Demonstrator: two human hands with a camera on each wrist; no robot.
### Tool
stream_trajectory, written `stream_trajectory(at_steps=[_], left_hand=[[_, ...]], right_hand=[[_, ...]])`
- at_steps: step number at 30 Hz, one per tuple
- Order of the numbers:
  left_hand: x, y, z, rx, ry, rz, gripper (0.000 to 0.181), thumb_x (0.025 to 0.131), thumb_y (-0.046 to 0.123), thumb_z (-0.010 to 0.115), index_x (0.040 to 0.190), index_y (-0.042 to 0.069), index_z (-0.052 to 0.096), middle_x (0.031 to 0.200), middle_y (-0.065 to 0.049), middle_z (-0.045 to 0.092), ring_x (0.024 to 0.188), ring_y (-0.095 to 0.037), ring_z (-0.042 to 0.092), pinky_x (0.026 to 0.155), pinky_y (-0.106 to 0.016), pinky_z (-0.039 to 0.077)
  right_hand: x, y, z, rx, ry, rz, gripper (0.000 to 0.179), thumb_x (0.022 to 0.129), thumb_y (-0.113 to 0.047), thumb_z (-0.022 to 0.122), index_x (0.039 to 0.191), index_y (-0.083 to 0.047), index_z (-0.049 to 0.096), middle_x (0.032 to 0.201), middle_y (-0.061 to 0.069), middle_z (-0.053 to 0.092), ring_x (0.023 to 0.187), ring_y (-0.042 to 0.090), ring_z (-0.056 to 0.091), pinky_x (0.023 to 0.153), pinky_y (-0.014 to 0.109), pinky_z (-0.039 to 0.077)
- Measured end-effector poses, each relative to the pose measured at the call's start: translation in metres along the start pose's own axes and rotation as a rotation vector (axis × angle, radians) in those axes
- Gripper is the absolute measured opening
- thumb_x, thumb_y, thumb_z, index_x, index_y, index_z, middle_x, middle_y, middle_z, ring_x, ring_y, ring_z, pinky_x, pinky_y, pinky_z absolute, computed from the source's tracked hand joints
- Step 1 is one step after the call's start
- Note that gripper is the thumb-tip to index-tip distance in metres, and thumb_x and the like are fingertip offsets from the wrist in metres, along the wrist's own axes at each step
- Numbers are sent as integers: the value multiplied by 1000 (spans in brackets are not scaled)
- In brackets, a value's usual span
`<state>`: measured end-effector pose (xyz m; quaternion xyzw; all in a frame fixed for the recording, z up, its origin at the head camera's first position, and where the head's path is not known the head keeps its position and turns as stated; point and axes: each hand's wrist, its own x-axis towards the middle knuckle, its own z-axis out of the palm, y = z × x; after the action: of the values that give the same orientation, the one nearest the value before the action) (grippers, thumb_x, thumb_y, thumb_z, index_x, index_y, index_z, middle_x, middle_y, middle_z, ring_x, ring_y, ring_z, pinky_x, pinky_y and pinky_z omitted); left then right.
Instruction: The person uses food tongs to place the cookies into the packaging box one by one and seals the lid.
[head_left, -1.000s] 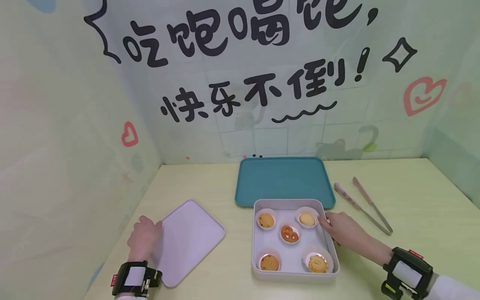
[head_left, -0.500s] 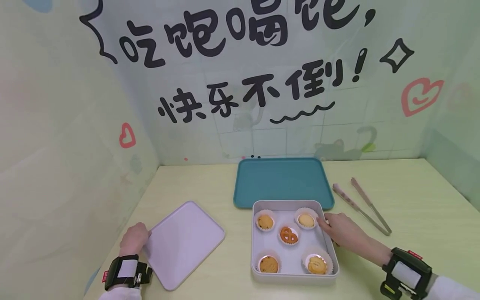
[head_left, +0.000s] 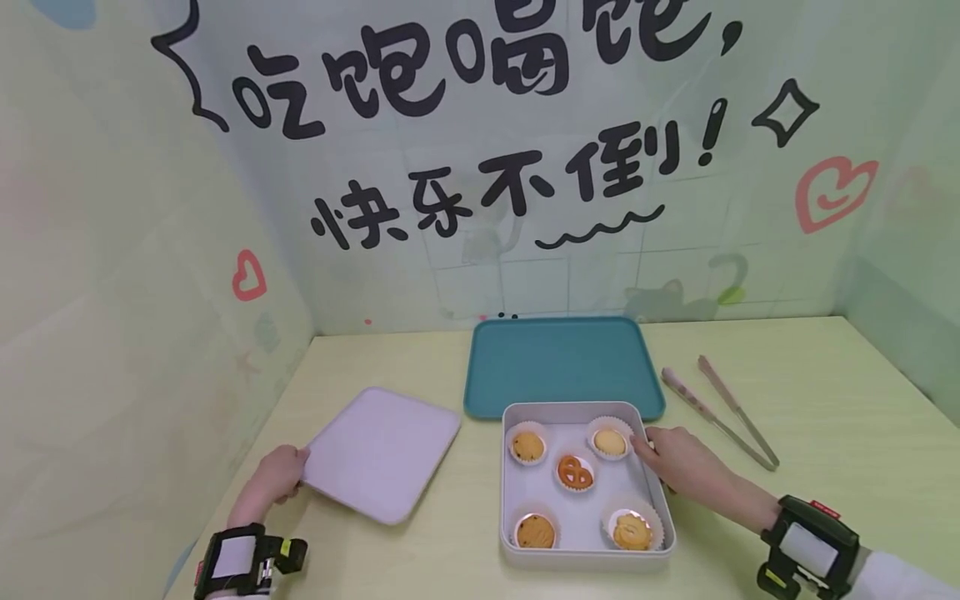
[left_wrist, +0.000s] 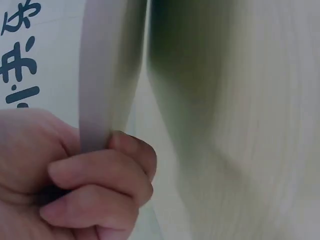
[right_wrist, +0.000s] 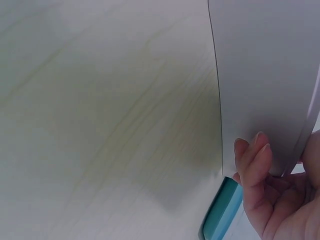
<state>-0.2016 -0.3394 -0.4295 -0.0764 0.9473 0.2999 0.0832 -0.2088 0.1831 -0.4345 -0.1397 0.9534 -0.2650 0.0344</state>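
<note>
Left of centre in the head view, a flat lilac lid is tilted off the table, and my left hand pinches its left corner. The left wrist view has the curled fingers under the lid's edge. A pale lilac baking tin stands on the table with several treats in paper cups, among them a pretzel and round cookies. My right hand holds the tin's right wall near the back corner. In the right wrist view, its fingers lie against the outer wall.
Behind the tin lies a teal tray, close to its back wall. Metal tongs with pinkish handles rest spread on the right. A printed backdrop rises along the table's far edge, with side panels left and right.
My left hand has shifted to the lid's left corner and raised the lid off the table, turning and tilting it. My right hand stays on the tin.
</note>
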Motion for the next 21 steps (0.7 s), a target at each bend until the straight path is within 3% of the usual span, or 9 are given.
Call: stream_trajectory(at_steps=[3, 9, 15, 21], left_hand=[[1, 4, -1, -155, -26, -40, 28, 97, 11, 28, 83, -9, 42, 55, -4, 42, 43, -11, 33, 40, -20, 28], [-1, 25, -1, -356, 11, -35, 30, 98, 14, 24, 91, -11, 39, 56, -4, 42, 41, -8, 32, 39, -18, 25], [-4, 59, 2, -534, 53, -8, 30, 100, 17, 23, 97, -10, 37, 60, -4, 43, 44, -9, 35, 39, -19, 28], [-1, 102, 24, -713, 24, 58, 28, 101, 17, 24, 99, -8, 36, 63, -6, 45, 45, -9, 37, 39, -18, 30]], right_hand=[[0, 0, 1, 3, -4, 4, 26, 94, -21, 48, 72, -6, 51, 51, 0, 41, 44, 12, 42, 41, 26, 35], [0, 1, 1, 6, 2, 5, 26, 94, -21, 47, 73, -6, 51, 51, 0, 41, 44, 12, 42, 41, 27, 36], [1, 3, 2, -1, 6, -3, 26, 95, -20, 46, 73, -6, 51, 52, 0, 41, 45, 12, 42, 42, 27, 36], [1, 2, 3, 3, 11, -5, 25, 94, -19, 46, 73, -6, 51, 52, 0, 41, 45, 12, 42, 42, 27, 36]])
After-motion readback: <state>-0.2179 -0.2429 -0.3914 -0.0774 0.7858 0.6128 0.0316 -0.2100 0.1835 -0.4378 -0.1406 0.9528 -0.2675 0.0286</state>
